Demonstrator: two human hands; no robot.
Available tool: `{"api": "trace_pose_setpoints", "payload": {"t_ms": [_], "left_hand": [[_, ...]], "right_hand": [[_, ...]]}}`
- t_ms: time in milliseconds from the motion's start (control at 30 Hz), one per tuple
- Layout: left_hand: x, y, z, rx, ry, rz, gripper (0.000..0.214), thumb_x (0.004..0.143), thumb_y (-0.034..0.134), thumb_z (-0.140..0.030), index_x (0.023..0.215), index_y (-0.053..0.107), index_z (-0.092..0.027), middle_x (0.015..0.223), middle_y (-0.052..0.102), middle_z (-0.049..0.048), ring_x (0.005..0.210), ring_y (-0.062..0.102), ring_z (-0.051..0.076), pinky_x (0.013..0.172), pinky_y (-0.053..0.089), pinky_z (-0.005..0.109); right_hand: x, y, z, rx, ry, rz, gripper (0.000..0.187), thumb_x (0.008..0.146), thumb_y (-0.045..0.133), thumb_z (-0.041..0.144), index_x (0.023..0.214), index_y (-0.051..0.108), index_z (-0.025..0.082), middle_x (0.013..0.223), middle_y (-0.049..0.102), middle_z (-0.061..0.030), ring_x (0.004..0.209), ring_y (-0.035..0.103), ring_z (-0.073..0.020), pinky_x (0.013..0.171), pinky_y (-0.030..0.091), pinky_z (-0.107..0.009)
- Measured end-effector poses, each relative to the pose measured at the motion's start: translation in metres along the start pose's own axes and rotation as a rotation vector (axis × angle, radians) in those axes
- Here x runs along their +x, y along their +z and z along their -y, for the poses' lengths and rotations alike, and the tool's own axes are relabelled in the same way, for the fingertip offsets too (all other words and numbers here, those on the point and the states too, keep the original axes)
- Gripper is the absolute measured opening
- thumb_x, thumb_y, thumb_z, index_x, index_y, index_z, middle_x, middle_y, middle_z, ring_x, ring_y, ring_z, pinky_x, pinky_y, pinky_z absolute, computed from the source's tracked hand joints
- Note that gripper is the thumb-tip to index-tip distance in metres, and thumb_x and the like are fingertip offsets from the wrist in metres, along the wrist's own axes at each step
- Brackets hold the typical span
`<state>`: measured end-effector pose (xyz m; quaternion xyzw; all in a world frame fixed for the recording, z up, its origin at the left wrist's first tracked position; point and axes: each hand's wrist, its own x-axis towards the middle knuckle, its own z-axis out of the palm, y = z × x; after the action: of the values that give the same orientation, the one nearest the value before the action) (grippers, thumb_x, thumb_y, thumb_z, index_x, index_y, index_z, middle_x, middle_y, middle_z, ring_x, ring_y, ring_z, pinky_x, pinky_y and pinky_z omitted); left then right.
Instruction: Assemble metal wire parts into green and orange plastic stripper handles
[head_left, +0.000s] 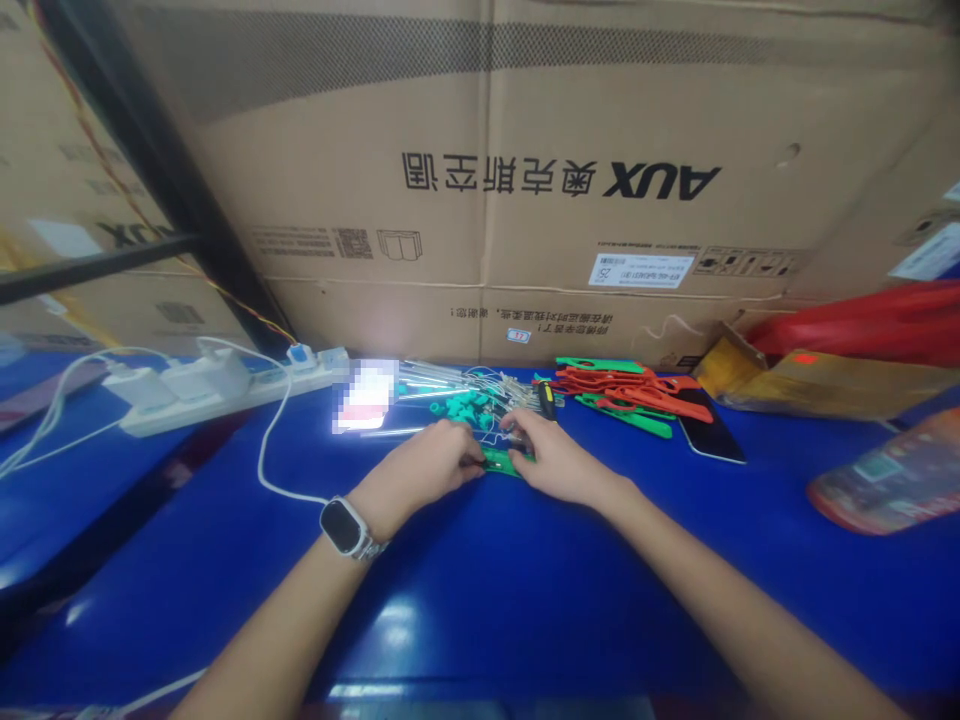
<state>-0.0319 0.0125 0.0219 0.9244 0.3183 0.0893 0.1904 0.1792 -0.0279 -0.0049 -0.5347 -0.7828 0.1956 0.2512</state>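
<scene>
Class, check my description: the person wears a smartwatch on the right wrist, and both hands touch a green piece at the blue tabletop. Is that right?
Not quite: the smartwatch is on the left wrist, as the head view shows. The left hand and right hand do both touch the green piece at the blue tabletop.

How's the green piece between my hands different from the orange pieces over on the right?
The green piece is single; the orange pieces are several, piled together. The left hand and right hand touch the green piece; neither touches the orange pieces. Both are over the blue table.
</scene>
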Motion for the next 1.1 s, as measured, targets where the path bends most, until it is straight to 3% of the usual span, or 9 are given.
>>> {"api": "trace_pose_setpoints", "payload": {"t_ms": [167,500,733,867,1100], "left_hand": [[0.001,-0.005,0.005,-0.022,-0.048,-0.054,0.016,0.083,0.07,-0.032,0.094,0.073,-0.02,0.085,0.067,0.0036,0.074,0.062,0.018,0.068,0.046,0.029],[0.006,-0.001,0.009,0.04,0.035,-0.179,0.022,0.081,0.074,-0.025,0.101,0.066,-0.021,0.107,0.061,0.0061,0.106,0.056,0.025,0.092,0.047,0.038],[0.007,0.004,0.013,0.018,-0.005,-0.147,0.033,0.081,0.074,-0.026,0.11,0.061,-0.02,0.114,0.066,0.0069,0.109,0.059,0.026,0.094,0.046,0.04],[0.006,0.002,0.017,0.008,-0.006,-0.089,0.021,0.083,0.071,-0.022,0.104,0.066,-0.02,0.106,0.07,0.0058,0.101,0.064,0.025,0.091,0.046,0.038],[0.005,-0.004,0.015,-0.015,0.027,-0.092,0.009,0.087,0.066,-0.021,0.095,0.07,-0.021,0.097,0.07,0.0037,0.094,0.064,0.022,0.083,0.046,0.033]], "right_hand": [[-0.003,0.0,0.001,0.129,-0.019,-0.045,0.024,0.083,0.056,0.015,0.106,0.054,0.022,0.094,0.062,-0.0018,0.086,0.058,-0.0166,0.078,0.044,-0.03],[-0.008,0.001,0.009,0.239,0.014,-0.076,0.023,0.077,0.066,0.013,0.098,0.06,0.02,0.084,0.063,0.0006,0.076,0.057,-0.0138,0.071,0.046,-0.026],[-0.011,0.003,0.01,0.169,0.0,-0.077,0.024,0.078,0.066,0.016,0.1,0.059,0.021,0.083,0.063,0.0012,0.075,0.057,-0.0138,0.07,0.045,-0.027],[-0.012,0.003,0.012,0.104,0.012,-0.071,0.025,0.079,0.066,0.018,0.102,0.059,0.022,0.086,0.065,0.0006,0.077,0.059,-0.0143,0.069,0.044,-0.027],[-0.013,0.0,0.02,-0.013,0.01,-0.057,0.022,0.08,0.067,0.02,0.102,0.061,0.022,0.086,0.066,-0.0001,0.077,0.059,-0.015,0.068,0.041,-0.026]]}}
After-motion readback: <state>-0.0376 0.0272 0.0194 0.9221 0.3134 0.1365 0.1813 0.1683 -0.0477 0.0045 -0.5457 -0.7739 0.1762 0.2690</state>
